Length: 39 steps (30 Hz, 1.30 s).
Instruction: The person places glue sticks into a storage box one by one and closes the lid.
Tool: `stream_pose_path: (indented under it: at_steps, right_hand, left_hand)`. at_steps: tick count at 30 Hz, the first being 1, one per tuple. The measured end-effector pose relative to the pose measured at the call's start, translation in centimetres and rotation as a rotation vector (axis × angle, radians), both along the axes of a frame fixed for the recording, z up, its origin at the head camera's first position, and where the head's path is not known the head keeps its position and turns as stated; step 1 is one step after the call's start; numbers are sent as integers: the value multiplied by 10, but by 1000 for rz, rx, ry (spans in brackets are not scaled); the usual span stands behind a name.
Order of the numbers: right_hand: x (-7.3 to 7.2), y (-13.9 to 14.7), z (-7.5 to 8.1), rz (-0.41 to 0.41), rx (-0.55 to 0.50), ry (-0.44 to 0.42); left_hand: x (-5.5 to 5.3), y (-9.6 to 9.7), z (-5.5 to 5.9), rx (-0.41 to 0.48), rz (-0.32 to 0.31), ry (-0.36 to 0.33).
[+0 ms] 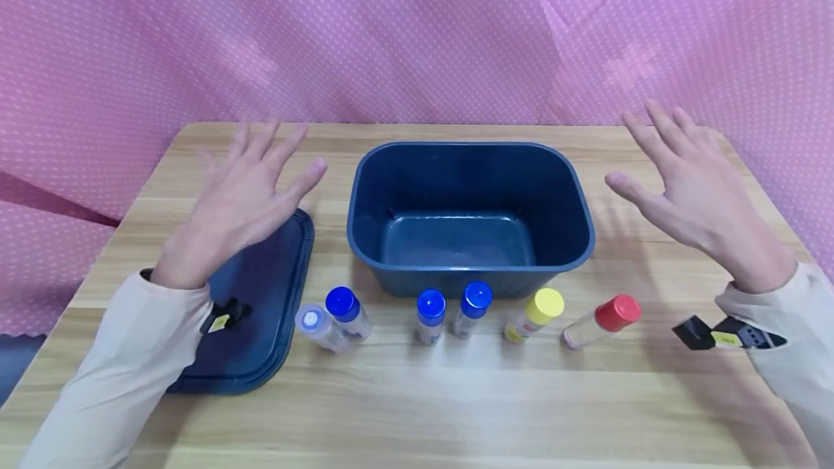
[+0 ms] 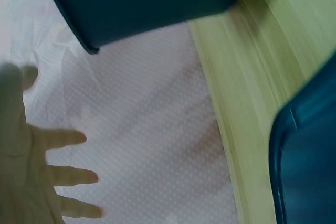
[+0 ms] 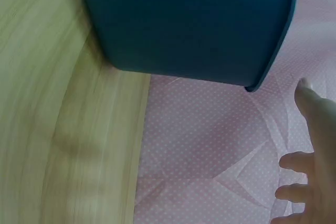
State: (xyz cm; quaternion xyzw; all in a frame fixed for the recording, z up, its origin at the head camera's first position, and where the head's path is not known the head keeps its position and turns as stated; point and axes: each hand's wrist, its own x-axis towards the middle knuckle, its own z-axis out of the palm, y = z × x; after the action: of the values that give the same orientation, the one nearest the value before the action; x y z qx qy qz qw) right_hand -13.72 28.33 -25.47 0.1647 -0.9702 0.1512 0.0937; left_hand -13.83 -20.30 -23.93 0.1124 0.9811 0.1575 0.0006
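My left hand (image 1: 237,197) hovers with fingers spread above the dark blue lid (image 1: 260,295), which lies flat at the left. Over on the right, my right hand (image 1: 700,197) is also in the air, fingers apart and holding nothing. A deep dark blue bin (image 1: 469,277) stands between them, with nothing inside. Before it is a row of small clear tubes: a pale-topped tube (image 1: 323,329) close against a blue-capped tube (image 1: 348,313), two more blue-capped tubes, one of them upright (image 1: 431,315), a yellow-capped tube (image 1: 534,315) and a red-capped tube (image 1: 601,321).
The wooden table (image 1: 456,411) carries everything. A pink dotted cloth (image 1: 417,35) hangs behind its far edge and down both sides. In the right wrist view, the bin's side wall (image 3: 189,24) is near the right hand.
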Motion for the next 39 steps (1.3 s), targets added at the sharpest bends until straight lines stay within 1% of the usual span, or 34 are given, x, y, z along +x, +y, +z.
stream_pose_path:
  at_steps: [2, 3, 4, 6, 8, 9, 10, 11, 12, 13, 16, 17, 19, 21, 25, 27, 31, 35, 38, 39]
  right_hand:
    - [6, -1, 0, -1, -92, 34]
    - [10, -2, 1, 0, -161, 37]
    - [14, -2, 2, 11, -240, 26]
    - [24, -1, 5, 62, -401, -9]
    - [35, 0, 6, 113, -521, -68]
    - [41, 2, 6, 150, -579, -112]
    - [45, 4, 4, 205, -646, -148]
    - [51, 5, 2, 239, -693, -178]
    - [56, 5, -1, 273, -736, -201]
    - [61, 6, -4, 297, -774, -222]
    - [74, 7, -15, 412, -917, -258]
    - [79, 6, -19, 428, -928, -259]
    - [86, 7, -27, 497, -962, -248]
    - [92, 7, -35, 558, -990, -245]
    - [103, 6, -49, 600, -998, -252]
    - [108, 4, -55, 608, -1003, -254]
    - [119, 1, -64, 585, -1011, -250]
    - [128, -2, -69, 491, -1015, -227]
    - [131, -5, -72, 464, -1037, -203]
    - [131, -5, -73, 466, -1045, -196]
  left_hand:
    - [2, 2, 4, 117, -13, -7]
    - [2, 4, 6, 184, -17, -21]
    - [3, 5, 7, 264, -25, -54]
    - [2, 6, 9, 453, -44, -173]
    - [1, 8, 8, 615, -53, -319]
    - [0, 9, 7, 682, -60, -386]
    - [-2, 10, 5, 746, -68, -454]
    - [-3, 11, 3, 800, -75, -506]
    - [-3, 12, 0, 836, -83, -542]
    - [-4, 13, -2, 865, -92, -575]
    - [-5, 16, -7, 950, -124, -657]
    - [-5, 16, -8, 977, -133, -682]
    - [-6, 17, -10, 1024, -146, -726]
    - [-7, 18, -11, 1078, -146, -762]
    - [-8, 17, -14, 1169, -138, -816]
    - [-9, 16, -15, 1193, -147, -834]
    - [-10, 15, -16, 1204, -164, -852]
    - [-11, 16, -18, 1214, -152, -853]
    - [-11, 16, -19, 1219, -135, -843]
    - [-11, 16, -19, 1222, -130, -839]
